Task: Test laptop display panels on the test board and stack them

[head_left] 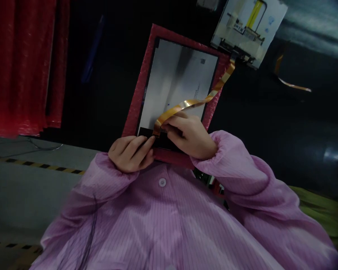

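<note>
Running across silver-backed rectangular display panel, orange-gold flat ribbon cable reached white board-like fixture. Sideways tug risked creasing cable or dislodging its near end. Right hand, fingers curled, pinched cable near that end; left hand, fingers bunched, touched panel's edge, grip unclear. Red bubble-wrap sheet lay beneath.
</note>
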The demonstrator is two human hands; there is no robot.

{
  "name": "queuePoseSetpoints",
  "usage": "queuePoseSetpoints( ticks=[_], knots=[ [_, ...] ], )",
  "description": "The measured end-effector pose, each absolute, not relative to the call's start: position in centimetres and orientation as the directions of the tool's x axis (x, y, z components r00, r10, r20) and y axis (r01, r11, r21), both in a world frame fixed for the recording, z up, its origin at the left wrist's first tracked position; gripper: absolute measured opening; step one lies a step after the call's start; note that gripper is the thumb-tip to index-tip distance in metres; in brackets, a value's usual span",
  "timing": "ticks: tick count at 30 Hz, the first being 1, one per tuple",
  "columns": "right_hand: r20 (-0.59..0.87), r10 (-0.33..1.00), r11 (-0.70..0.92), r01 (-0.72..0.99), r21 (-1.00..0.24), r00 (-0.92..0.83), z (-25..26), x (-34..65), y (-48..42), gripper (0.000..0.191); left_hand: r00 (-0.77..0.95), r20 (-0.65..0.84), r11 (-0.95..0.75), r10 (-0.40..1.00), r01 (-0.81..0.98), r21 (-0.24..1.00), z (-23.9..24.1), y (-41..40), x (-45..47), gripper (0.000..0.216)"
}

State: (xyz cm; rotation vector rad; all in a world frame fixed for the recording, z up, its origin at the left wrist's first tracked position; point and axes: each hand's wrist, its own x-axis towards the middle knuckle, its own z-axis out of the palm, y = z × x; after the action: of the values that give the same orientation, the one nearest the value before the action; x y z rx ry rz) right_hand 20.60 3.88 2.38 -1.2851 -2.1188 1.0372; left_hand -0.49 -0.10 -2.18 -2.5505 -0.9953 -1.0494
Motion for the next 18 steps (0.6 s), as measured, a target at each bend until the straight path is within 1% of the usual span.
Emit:
queuePoseSetpoints(
  ticks=[6,8,10,13,16,18],
  knots=[
    [-0.008,0.878,0.294,0.551,-0.781,-0.478,2.2,20.7,3.8,0.031,0.521,0.679,-0.76,0.518,0.645,0.085,-2.1,-0.1,-0.5,0.031],
    [0.012,0.879,0.311,0.553,-0.773,-0.477,2.0,20.6,3.7,0.032,0.492,0.683,-0.753,0.541,0.645,0.131,-1.9,0.0,-0.4,0.03],
    [0.049,0.879,0.344,0.559,-0.754,-0.474,1.8,20.6,3.7,0.033,0.423,0.669,-0.708,0.611,0.669,0.224,-1.6,0.0,-0.2,0.033],
    [0.108,0.866,0.419,0.591,-0.69,-0.489,1.4,20.7,3.6,0.034,0.299,0.595,-0.58,0.747,0.729,0.362,-1.0,0.1,0.2,0.041],
    [0.095,0.838,0.479,0.641,-0.6,-0.538,1.5,20.7,3.6,0.034,0.251,0.519,-0.497,0.817,0.764,0.412,-0.5,0.2,0.4,0.042],
    [0.05,0.876,0.433,0.739,-0.516,-0.479,1.7,20.6,3.3,0.037,0.252,0.474,-0.472,0.844,0.769,0.431,-0.1,0.3,0.5,0.039]
  ],
)
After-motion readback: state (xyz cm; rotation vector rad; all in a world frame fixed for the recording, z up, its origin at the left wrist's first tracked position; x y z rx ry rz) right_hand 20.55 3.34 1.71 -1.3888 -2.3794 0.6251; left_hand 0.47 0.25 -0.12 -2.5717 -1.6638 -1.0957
